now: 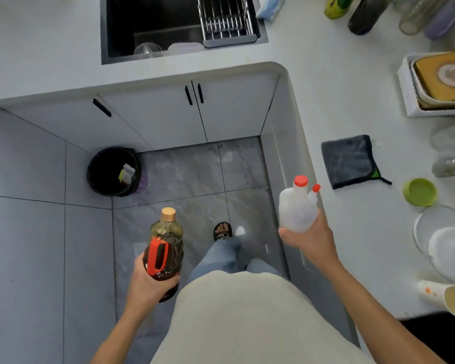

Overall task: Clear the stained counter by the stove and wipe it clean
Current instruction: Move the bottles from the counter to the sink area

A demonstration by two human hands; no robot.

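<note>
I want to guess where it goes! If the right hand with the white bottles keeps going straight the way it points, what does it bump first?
Probably nothing soon. The right hand points its white bottles along the counter edge. The grey cloth sits off to the side. Depth is unclear.

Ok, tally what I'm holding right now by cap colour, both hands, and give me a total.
Red-capped white plastic bottles, in the right hand: 2
Tan-capped oil bottle, in the left hand: 1
Red-handled dark sauce bottle, cap hidden, left hand: 1
Total: 4
</note>
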